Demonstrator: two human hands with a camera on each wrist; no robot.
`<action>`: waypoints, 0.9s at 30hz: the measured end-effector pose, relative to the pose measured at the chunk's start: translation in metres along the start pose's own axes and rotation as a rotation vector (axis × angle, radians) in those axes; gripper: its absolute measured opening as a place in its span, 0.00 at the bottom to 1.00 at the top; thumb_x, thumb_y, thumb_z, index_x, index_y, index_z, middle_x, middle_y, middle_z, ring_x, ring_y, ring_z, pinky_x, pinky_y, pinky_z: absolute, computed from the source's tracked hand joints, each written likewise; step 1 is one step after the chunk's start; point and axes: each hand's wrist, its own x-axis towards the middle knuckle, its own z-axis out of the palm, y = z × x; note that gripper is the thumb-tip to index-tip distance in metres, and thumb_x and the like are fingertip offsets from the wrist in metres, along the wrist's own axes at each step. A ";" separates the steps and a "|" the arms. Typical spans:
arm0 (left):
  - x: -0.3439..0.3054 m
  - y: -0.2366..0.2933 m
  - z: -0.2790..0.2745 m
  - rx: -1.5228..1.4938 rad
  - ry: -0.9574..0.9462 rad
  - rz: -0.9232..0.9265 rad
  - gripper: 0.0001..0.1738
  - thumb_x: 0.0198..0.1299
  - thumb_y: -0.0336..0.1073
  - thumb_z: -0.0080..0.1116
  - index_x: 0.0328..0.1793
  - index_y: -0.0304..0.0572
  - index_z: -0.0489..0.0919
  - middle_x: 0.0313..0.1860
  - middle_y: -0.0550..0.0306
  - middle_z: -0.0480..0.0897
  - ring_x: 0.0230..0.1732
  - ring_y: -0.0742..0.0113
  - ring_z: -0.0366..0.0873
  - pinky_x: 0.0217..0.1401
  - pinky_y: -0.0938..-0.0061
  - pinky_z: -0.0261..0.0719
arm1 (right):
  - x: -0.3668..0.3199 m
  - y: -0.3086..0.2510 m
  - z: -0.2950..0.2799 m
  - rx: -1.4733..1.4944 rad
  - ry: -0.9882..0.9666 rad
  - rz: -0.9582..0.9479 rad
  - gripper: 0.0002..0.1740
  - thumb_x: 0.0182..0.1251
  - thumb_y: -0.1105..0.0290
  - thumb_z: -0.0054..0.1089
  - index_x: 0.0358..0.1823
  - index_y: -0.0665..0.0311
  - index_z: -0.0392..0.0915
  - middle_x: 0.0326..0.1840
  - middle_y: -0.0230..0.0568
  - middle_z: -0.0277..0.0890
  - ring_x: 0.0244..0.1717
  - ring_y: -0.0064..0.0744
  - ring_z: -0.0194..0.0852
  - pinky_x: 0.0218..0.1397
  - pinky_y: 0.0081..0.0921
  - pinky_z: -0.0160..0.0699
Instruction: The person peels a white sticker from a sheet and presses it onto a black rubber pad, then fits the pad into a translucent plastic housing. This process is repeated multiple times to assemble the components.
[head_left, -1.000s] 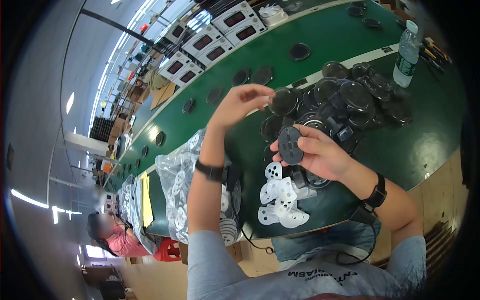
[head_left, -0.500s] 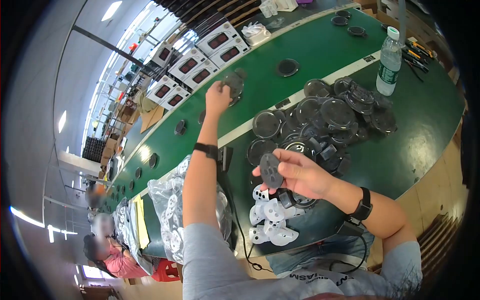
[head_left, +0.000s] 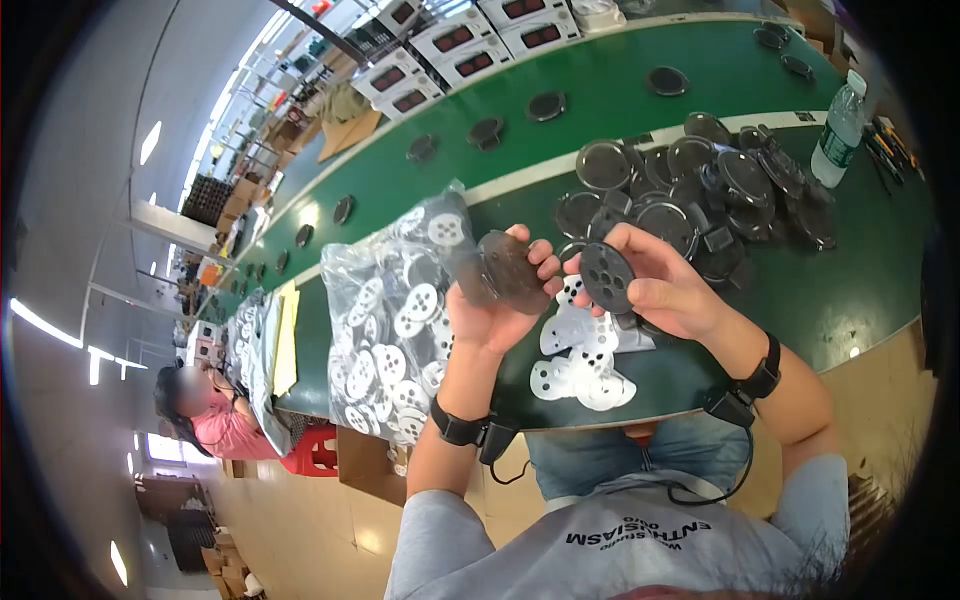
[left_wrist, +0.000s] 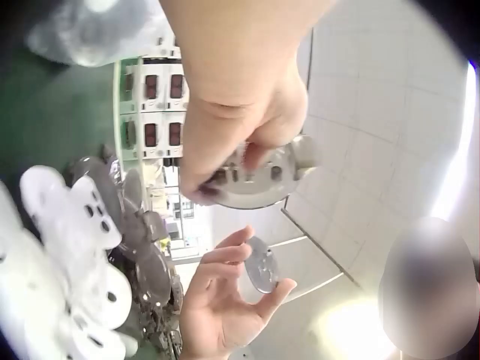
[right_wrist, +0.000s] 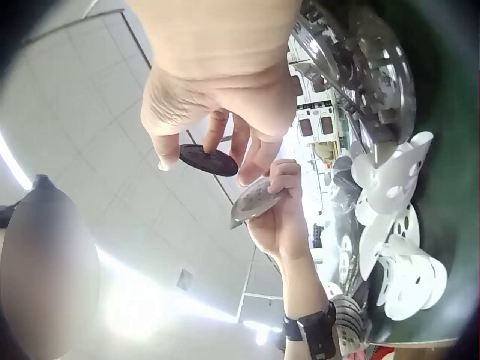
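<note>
In the head view my left hand (head_left: 500,315) grips a smoky see-through round piece (head_left: 505,268), fingers curled at its edge. Just to the right, my right hand (head_left: 670,285) pinches a dark disc with holes (head_left: 607,276) between thumb and fingers. The two pieces are close together above the table; whether they touch is unclear. The left wrist view has the see-through piece (left_wrist: 259,180) under my left hand (left_wrist: 244,112). From the right wrist, the dark disc (right_wrist: 208,160) shows edge-on in my right hand (right_wrist: 217,105). White plates with holes (head_left: 585,375) lie below the hands.
Dark round pieces (head_left: 745,180) are heaped behind my right hand. A clear bag of white discs (head_left: 390,350) lies at left. More round pieces sit spaced along the green strip (head_left: 600,100). A bottle (head_left: 840,135) stands at back right; a seated person (head_left: 225,420) is at far left.
My left hand has come back from the green strip with the see-through round piece, close to my right hand. The right hand still holds the dark disc. The head view has shifted.
</note>
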 end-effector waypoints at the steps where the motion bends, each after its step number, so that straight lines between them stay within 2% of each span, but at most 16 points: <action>1: -0.002 -0.006 0.005 0.008 -0.032 0.036 0.43 0.58 0.65 0.62 0.71 0.43 0.70 0.63 0.44 0.73 0.57 0.50 0.75 0.54 0.64 0.71 | 0.000 0.002 0.003 -0.017 0.008 0.019 0.20 0.69 0.65 0.67 0.55 0.64 0.69 0.65 0.47 0.72 0.60 0.38 0.79 0.58 0.33 0.81; 2: -0.004 -0.010 0.004 -0.056 0.009 0.031 0.58 0.47 0.73 0.66 0.78 0.44 0.64 0.67 0.41 0.69 0.58 0.49 0.74 0.56 0.58 0.72 | 0.000 0.004 0.007 -0.030 0.018 0.035 0.20 0.69 0.65 0.67 0.55 0.64 0.69 0.65 0.47 0.72 0.60 0.38 0.79 0.58 0.33 0.81; 5: 0.004 -0.019 0.022 -0.191 -0.099 0.018 0.58 0.48 0.68 0.67 0.80 0.45 0.60 0.69 0.40 0.67 0.59 0.48 0.74 0.58 0.52 0.73 | -0.002 0.009 0.004 -0.076 0.047 0.053 0.22 0.69 0.62 0.68 0.55 0.64 0.69 0.65 0.45 0.73 0.60 0.36 0.80 0.58 0.30 0.82; 6: 0.005 -0.022 0.017 -0.161 -0.106 0.056 0.58 0.45 0.60 0.68 0.81 0.45 0.58 0.69 0.41 0.67 0.60 0.48 0.74 0.59 0.46 0.74 | -0.002 0.009 0.002 -0.089 0.058 0.045 0.22 0.69 0.62 0.68 0.55 0.64 0.69 0.65 0.45 0.73 0.59 0.36 0.80 0.58 0.30 0.82; 9: 0.010 -0.020 0.013 -0.017 -0.060 0.085 0.57 0.42 0.51 0.67 0.81 0.44 0.58 0.70 0.41 0.68 0.61 0.48 0.73 0.61 0.44 0.74 | 0.000 0.006 -0.002 -0.127 0.095 -0.005 0.22 0.69 0.62 0.68 0.55 0.64 0.69 0.63 0.44 0.74 0.56 0.32 0.80 0.54 0.29 0.82; 10: 0.012 -0.018 0.011 -0.035 -0.051 0.044 0.56 0.40 0.47 0.63 0.81 0.40 0.57 0.73 0.40 0.67 0.66 0.46 0.70 0.64 0.45 0.73 | 0.000 0.006 -0.004 -0.136 0.103 -0.024 0.22 0.70 0.62 0.68 0.55 0.65 0.69 0.63 0.43 0.74 0.55 0.31 0.80 0.54 0.28 0.82; 13: 0.018 -0.024 0.021 0.240 0.107 0.124 0.57 0.41 0.48 0.59 0.81 0.34 0.55 0.75 0.39 0.65 0.73 0.44 0.65 0.71 0.47 0.69 | 0.000 0.004 -0.005 -0.197 0.135 -0.038 0.21 0.70 0.64 0.67 0.56 0.65 0.70 0.63 0.43 0.73 0.54 0.29 0.79 0.54 0.28 0.81; 14: 0.018 -0.028 0.028 0.333 0.135 0.148 0.58 0.42 0.48 0.56 0.81 0.28 0.52 0.79 0.38 0.60 0.79 0.44 0.58 0.78 0.52 0.62 | -0.001 0.004 -0.004 -0.227 0.149 -0.032 0.20 0.70 0.64 0.67 0.56 0.65 0.70 0.63 0.42 0.72 0.54 0.29 0.78 0.55 0.27 0.81; 17: 0.022 -0.042 0.042 0.470 0.299 0.152 0.61 0.42 0.51 0.58 0.82 0.27 0.50 0.82 0.37 0.56 0.82 0.46 0.53 0.82 0.54 0.56 | -0.001 0.010 -0.007 -0.321 0.200 -0.043 0.20 0.70 0.66 0.67 0.56 0.65 0.70 0.64 0.41 0.72 0.54 0.28 0.77 0.56 0.27 0.79; 18: 0.017 -0.043 0.033 0.506 0.225 0.184 0.51 0.52 0.47 0.56 0.81 0.27 0.55 0.82 0.37 0.56 0.82 0.49 0.56 0.82 0.57 0.58 | -0.002 0.011 -0.008 -0.296 0.211 -0.046 0.21 0.70 0.65 0.68 0.57 0.65 0.70 0.65 0.41 0.71 0.56 0.28 0.76 0.60 0.28 0.77; 21: 0.008 -0.041 0.020 0.819 0.282 0.249 0.34 0.64 0.36 0.49 0.76 0.26 0.64 0.74 0.40 0.69 0.74 0.54 0.69 0.76 0.62 0.67 | 0.002 0.009 -0.006 -0.340 0.261 -0.094 0.22 0.69 0.64 0.69 0.57 0.65 0.70 0.66 0.41 0.71 0.57 0.28 0.75 0.62 0.29 0.76; 22: 0.003 -0.044 0.013 0.881 0.347 0.267 0.24 0.67 0.25 0.42 0.68 0.27 0.71 0.63 0.45 0.78 0.63 0.63 0.78 0.68 0.70 0.75 | 0.002 0.010 -0.007 -0.316 0.249 -0.099 0.25 0.66 0.63 0.72 0.56 0.65 0.70 0.67 0.43 0.69 0.58 0.27 0.73 0.64 0.30 0.74; 25: 0.002 -0.047 0.011 0.909 0.448 0.281 0.16 0.67 0.22 0.48 0.60 0.31 0.74 0.52 0.53 0.82 0.53 0.71 0.79 0.59 0.75 0.76 | 0.002 0.014 -0.006 -0.371 0.260 -0.088 0.26 0.64 0.63 0.74 0.56 0.65 0.70 0.68 0.46 0.68 0.58 0.27 0.73 0.64 0.31 0.74; 27: 0.001 -0.048 0.009 0.839 0.491 0.235 0.14 0.67 0.22 0.49 0.57 0.32 0.75 0.50 0.54 0.82 0.51 0.73 0.79 0.57 0.76 0.76 | 0.003 0.015 -0.006 -0.412 0.256 -0.094 0.27 0.63 0.63 0.75 0.55 0.65 0.70 0.69 0.47 0.67 0.57 0.28 0.73 0.64 0.31 0.74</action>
